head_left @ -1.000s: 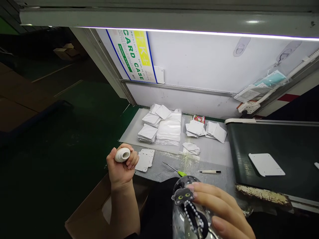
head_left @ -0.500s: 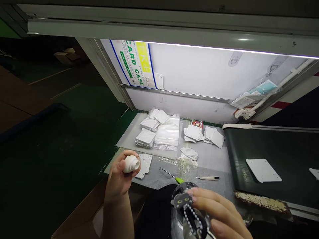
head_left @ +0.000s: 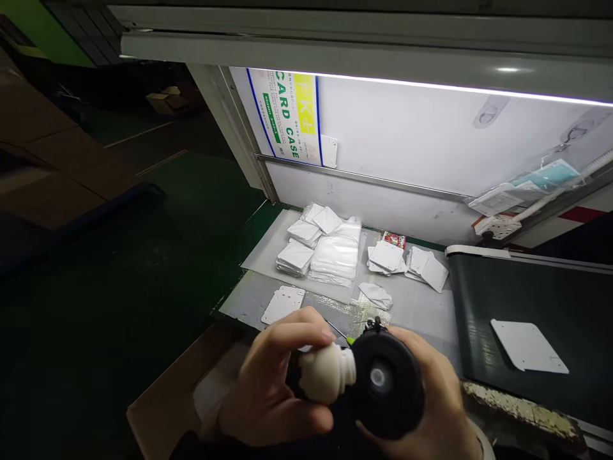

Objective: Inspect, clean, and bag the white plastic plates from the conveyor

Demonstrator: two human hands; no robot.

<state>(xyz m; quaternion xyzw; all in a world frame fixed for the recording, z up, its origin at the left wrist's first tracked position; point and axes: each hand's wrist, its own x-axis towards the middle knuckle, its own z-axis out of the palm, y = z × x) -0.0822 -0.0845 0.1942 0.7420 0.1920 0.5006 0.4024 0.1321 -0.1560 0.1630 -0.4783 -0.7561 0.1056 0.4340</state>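
Observation:
My left hand (head_left: 280,377) grips a small white rounded bottle (head_left: 325,374) between thumb and fingers, its threaded neck pointing right. Close beside that neck is the round black top of a drink bottle (head_left: 390,386), with a pale round spot in its middle. My right hand (head_left: 438,383) wraps around the drink bottle from the right. Whether the white neck touches the black top I cannot tell. Behind them, a screwdriver with a green handle (head_left: 350,341) is mostly hidden. A flat white plate (head_left: 283,305) with small holes lies beyond my left hand.
Stacked white plates (head_left: 294,255) and a pile of clear plastic bags (head_left: 335,255) lie on the bench. More plates (head_left: 387,255) and a crumpled white piece (head_left: 377,295) are farther right. A dark conveyor belt (head_left: 483,287) carries another plate (head_left: 529,345). An open cardboard box (head_left: 160,399) stands lower left.
My left hand has brought the white bottle right and down toward the drink bottle. The drink bottle has come up and tilted, so its black top faces me. The view has shifted left.

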